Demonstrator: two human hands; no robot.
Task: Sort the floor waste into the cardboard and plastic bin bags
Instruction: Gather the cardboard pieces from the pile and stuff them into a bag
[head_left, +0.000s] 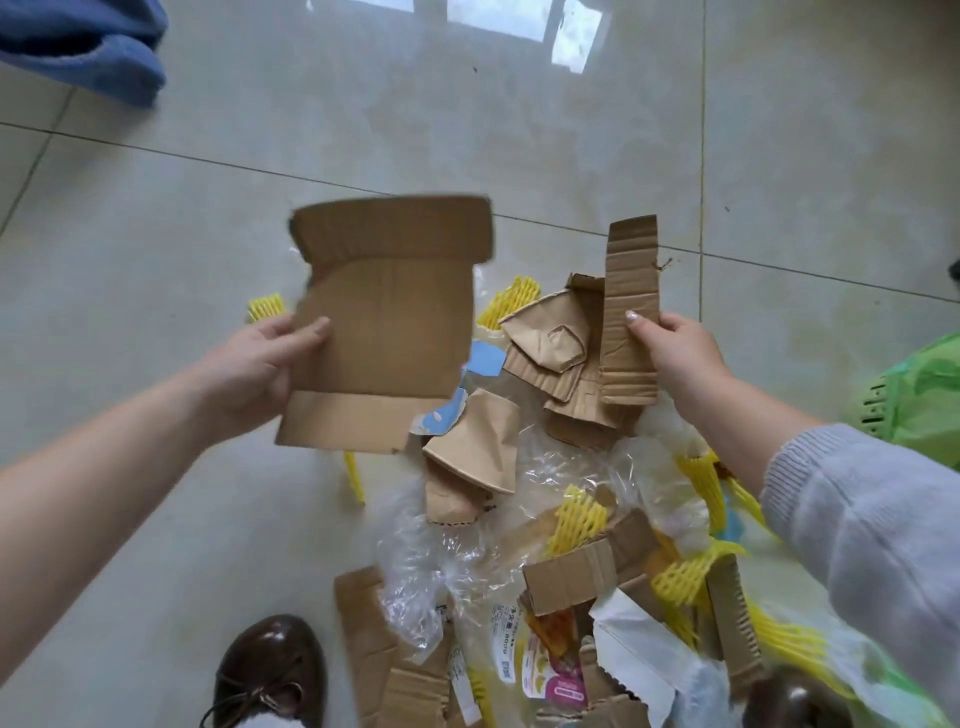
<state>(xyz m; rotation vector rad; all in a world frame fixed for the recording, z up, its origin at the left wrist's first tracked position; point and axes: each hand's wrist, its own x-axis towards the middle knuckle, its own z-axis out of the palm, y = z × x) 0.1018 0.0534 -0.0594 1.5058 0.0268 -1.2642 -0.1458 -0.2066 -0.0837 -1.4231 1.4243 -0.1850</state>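
Cardboard is filling both grips: I'm pinching a broad torn brown corrugated panel (387, 332) in my left hand (260, 374) and a narrow brown corrugated strip (629, 312) in my right hand (675, 358), judging both are needing dropping next into the cardboard bag.

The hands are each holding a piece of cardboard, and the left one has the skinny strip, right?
Not quite. In the head view the left hand holds the big wide piece of cardboard. The skinny strip is in the right hand. Both hands do hold cardboard, above the pile on the floor.
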